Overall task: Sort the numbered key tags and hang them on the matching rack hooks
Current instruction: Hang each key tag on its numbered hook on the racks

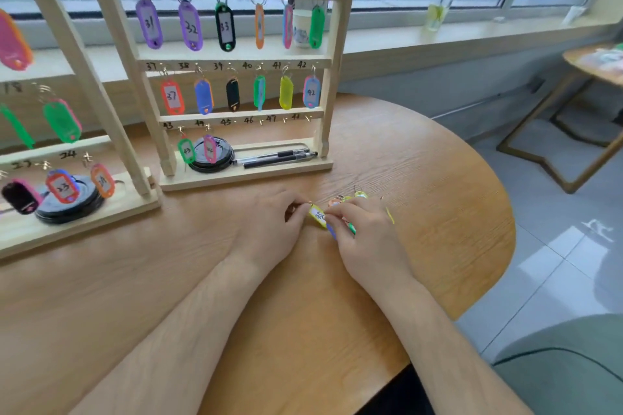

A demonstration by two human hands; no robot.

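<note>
Both hands are working on the table (438,212), between the front edge of the rack (249,175) and the table's curved right edge. The left hand (269,229) is curling its fingers at the ring end of a yellow tag (317,215), apparently pinching it, while the right hand (365,239) is pinching the tag's other end. The remaining loose tags (335,201) are lying just beyond and partly under the right hand. The tag's number is showing, but too blurred to read. Misreading is the likely risk: the empty hooks (285,118) on the bottom bar are sitting close together. Tangled rings could also be dragging neighbouring tags along
</note>
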